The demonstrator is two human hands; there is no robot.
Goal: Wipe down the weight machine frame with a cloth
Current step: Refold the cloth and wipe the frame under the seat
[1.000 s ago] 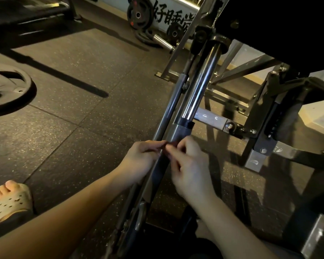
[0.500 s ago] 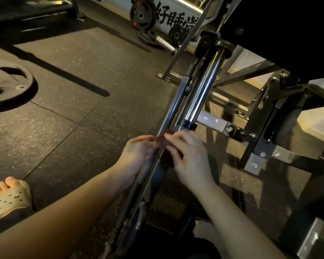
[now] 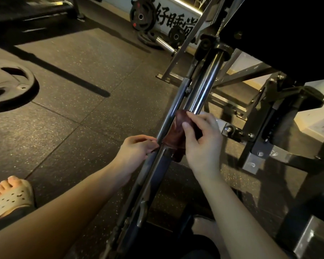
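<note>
Pressing dark red cloth point(image 3: 178, 133) around slanted chrome rail point(image 3: 204, 86) with curled right hand point(image 3: 202, 139); left hand point(image 3: 137, 148) pinching cloth's near-left edge. Lying far left: weight plate point(image 3: 9, 85); crowding right: frame brackets point(image 3: 251, 131).

right hand point(image 3: 200, 135) and cloth point(image 3: 178, 133) now higher up the chrome rod point(image 3: 206, 85)

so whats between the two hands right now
In the head view, the slanted chrome bar of the machine runs between the left hand and right hand, with the dark red cloth wrapped around it.
</note>
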